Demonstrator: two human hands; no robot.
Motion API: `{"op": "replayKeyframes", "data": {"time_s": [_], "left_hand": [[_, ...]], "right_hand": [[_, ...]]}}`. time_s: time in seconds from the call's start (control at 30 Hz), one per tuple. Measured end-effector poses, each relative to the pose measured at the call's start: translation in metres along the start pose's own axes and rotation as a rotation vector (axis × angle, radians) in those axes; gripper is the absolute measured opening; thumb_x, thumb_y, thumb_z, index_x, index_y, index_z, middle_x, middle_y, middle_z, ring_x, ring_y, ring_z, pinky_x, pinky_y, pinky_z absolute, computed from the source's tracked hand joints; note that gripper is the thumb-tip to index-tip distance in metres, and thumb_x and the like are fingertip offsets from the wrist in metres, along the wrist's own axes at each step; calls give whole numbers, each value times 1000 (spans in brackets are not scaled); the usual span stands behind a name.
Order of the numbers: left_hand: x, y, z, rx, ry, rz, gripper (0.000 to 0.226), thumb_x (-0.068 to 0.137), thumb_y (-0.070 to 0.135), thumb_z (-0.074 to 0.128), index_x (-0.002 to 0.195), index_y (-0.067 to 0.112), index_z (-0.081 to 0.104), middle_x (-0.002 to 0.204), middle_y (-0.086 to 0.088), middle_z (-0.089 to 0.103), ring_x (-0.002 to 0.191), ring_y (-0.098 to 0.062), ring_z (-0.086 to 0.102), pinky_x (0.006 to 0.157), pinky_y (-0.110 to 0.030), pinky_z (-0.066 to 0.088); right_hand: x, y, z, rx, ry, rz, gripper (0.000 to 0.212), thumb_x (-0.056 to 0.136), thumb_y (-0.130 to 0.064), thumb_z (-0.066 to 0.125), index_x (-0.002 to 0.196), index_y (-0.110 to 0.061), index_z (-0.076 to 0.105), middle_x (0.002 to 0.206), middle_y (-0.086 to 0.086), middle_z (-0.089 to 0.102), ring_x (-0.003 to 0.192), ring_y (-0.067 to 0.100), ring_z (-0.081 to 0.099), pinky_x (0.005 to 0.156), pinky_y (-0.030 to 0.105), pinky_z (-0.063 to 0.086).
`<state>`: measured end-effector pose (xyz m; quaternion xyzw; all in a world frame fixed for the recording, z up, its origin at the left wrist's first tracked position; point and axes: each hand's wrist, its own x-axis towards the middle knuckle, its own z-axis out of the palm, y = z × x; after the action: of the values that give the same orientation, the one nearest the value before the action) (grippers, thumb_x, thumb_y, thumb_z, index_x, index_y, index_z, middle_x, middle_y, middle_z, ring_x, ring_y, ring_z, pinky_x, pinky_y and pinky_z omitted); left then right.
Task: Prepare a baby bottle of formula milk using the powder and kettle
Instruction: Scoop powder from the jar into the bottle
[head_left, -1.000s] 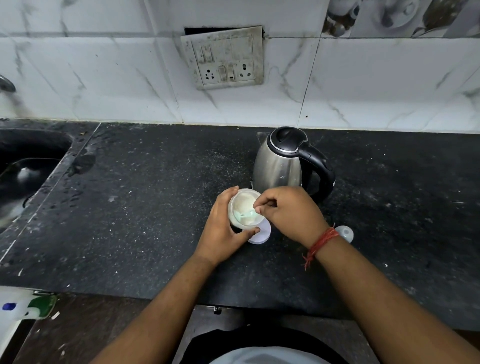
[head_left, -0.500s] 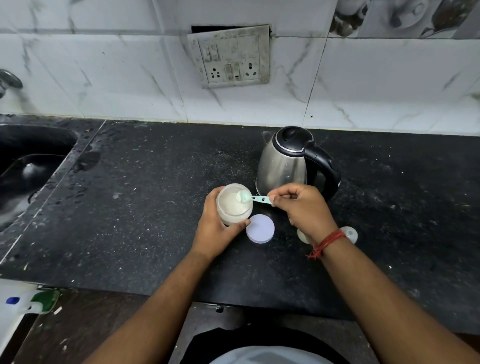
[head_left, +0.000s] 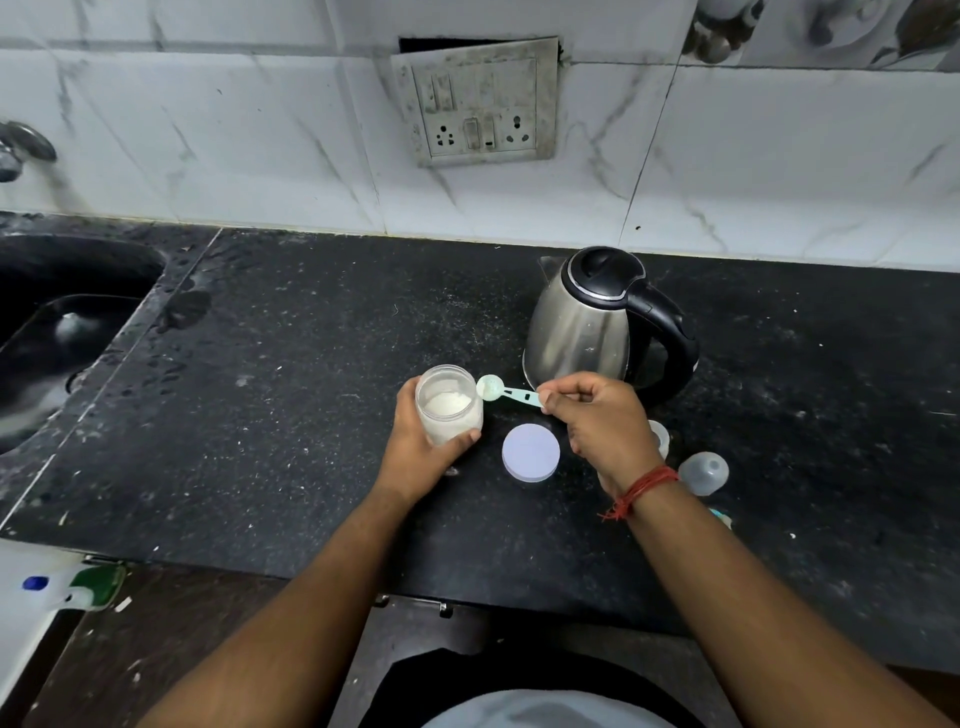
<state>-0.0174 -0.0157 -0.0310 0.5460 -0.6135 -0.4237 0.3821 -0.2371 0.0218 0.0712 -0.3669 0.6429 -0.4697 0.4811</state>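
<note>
The left hand (head_left: 415, 441) grips the open powder jar (head_left: 448, 402) upright on the black bench (head_left: 285, 415). The right hand (head_left: 602, 415) pinches the handle of a pale green scoop (head_left: 501, 391), its bowl just beside the jar's rim. The jar's lid (head_left: 531, 452) lies flat between the hands, the kettle (head_left: 597, 322) close behind

Dark speckled surface (head_left: 291, 415), scattered with pale flecks. Far left of the grips, sunken black sink (head_left: 62, 332); tap (head_left: 23, 148) above it. Grimy socket plate (head_left: 480, 101) on marbled wall tiles (head_left: 208, 145) beyond. Lower left, possibly a dispenser bottle (head_left: 78, 590).
</note>
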Motion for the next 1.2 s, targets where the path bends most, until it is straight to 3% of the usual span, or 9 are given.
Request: {"op": "replayKeyframes", "data": {"time_s": [0.13,0.2,0.3,0.43,0.63,0.77,0.9,1.07,1.2], "left_hand": [[0,-3,-5,0,-41,-15,97,72,40,89,147,33,29,141,33,44,134,5,47,116,-28,41],[-4,-3,-7,-2,-5,-35,102,70,52,84,151,30,27,149,24,42,140,3,43,119,-29,38],[-14,-1,-15,81,125,-1,99,78,63,70,159,22,28,163,6,35,153,-11,31,126,-44,30],[-21,10,-21,195,194,189,84,90,55,63,158,17,30,162,9,34,157,-16,25,126,-57,23],[-15,38,-7,221,156,320,76,93,47,62,156,17,34,162,6,37,156,-14,27,127,-58,18],[-19,59,10,145,86,353,76,92,41,65,156,14,35,162,0,40,150,-19,39,121,-48,36],[-28,70,41,76,-29,382,74,93,34,68,156,14,36,157,-1,46,147,-19,44,118,-49,41],[-46,76,89,65,-153,285,67,89,31,74,148,21,44,142,5,58,135,-7,55,112,-34,47],[-45,76,125,77,-255,242,75,86,27,81,150,19,41,148,6,52,139,-3,48,116,-27,41]], "right_hand": [[0,2,3,10,-1,4,10,91,-8,70,86,-14,76,70,3,67,40,7,39,38,19,33],[-1,3,4,22,-1,2,10,92,-7,70,86,-13,76,69,2,66,40,6,39,39,19,33],[-1,3,3,29,4,-2,10,91,-8,71,86,-14,76,66,-1,65,40,6,39,39,19,34],[-2,2,-1,26,20,-20,10,91,-10,72,85,-17,77,69,2,67,41,6,39,39,20,34],[-10,-8,-10,53,38,-39,11,92,-8,70,86,-14,77,77,11,68,40,3,41,39,18,33],[-20,-17,-21,97,63,-44,13,93,-6,68,85,-14,75,76,7,69,39,2,43,38,16,33],[-35,-23,-46,115,132,-81,10,93,-7,68,90,-12,76,63,-8,68,39,7,41,39,18,34],[-52,-25,-85,159,192,-96,13,93,-3,66,90,-10,77,69,0,67,40,5,42,38,18,32],[-61,-20,-120,127,240,-101,12,93,-3,66,92,-9,76,72,9,65,38,6,41,38,19,32]]}}
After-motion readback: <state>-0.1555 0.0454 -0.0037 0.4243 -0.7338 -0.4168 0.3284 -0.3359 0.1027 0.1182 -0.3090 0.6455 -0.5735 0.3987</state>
